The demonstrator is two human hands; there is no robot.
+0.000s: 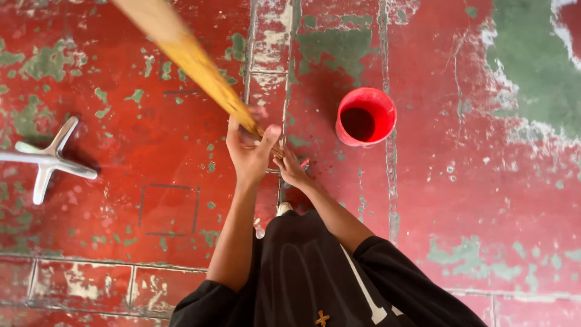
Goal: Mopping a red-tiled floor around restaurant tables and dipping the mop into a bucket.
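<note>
— What are your hands doing?
— Your left hand (249,148) is wrapped tight round a wooden stick (187,57); your right hand (292,168) pinches its lower end.
— And around you?
— Worn red floor (472,200), green patches. A red bucket (365,117) stands just right; a metal cross-shaped base (47,160) lies left.

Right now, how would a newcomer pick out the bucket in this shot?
Start from the worn red floor with green patches showing through. Right of the hands gripping the wooden pole stands the red bucket, by a floor seam. It is the only round, open container, dark inside.
</note>
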